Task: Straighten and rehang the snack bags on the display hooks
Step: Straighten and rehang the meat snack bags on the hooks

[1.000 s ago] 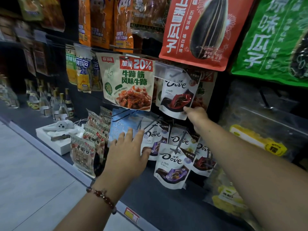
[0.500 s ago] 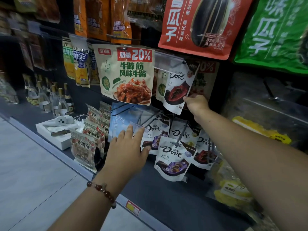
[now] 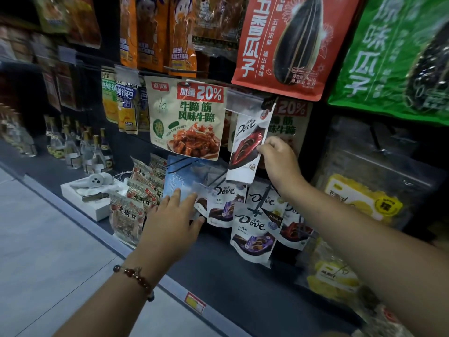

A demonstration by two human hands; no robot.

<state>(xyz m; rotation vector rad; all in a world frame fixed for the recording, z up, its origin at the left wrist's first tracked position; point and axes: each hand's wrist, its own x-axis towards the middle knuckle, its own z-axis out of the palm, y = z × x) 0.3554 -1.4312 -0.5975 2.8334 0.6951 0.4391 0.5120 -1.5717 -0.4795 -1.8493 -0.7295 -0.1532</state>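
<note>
Right hand: our right hand (image 3: pixel 279 161), right of centre in the frame, pinches the right edge of a white and red Dove bag (image 3: pixel 247 147), thumb and fingers closed on the foil.
Dove bag: it hangs tilted in the middle of the frame, its top tucked behind a clear price tag holder (image 3: pixel 244 104); we cannot tell whether its hole sits on a hook.
Left hand: our left hand (image 3: pixel 173 220), lower centre, is spread with straight fingers against a blue bag (image 3: pixel 179 181) and a small clear tag (image 3: pixel 202 190); it grasps nothing.
Lower row: more Dove bags (image 3: pixel 252 229) hang just beneath the right hand, overlapping one another, some skewed.
Edges: the beef tendon bag (image 3: pixel 187 120) hangs just left of the held bag, nearly touching it; the red sunflower seed bag (image 3: pixel 289 45) overhangs from above.
Open room: a dark shelf ledge (image 3: pixel 230 276) runs below the lower row, and grey floor (image 3: pixel 48 251) fills the lower left.
Hidden: a second beef tendon bag (image 3: pixel 290 122) is half covered by the held bag and our hand.
Cut off: the green seed bag (image 3: pixel 398 57) runs out of the upper right corner.
Hard to make out: the clear wrapped packs (image 3: pixel 364 200) at the right are blurred by glare; bottles (image 3: pixel 80 149) at the left are dim.
</note>
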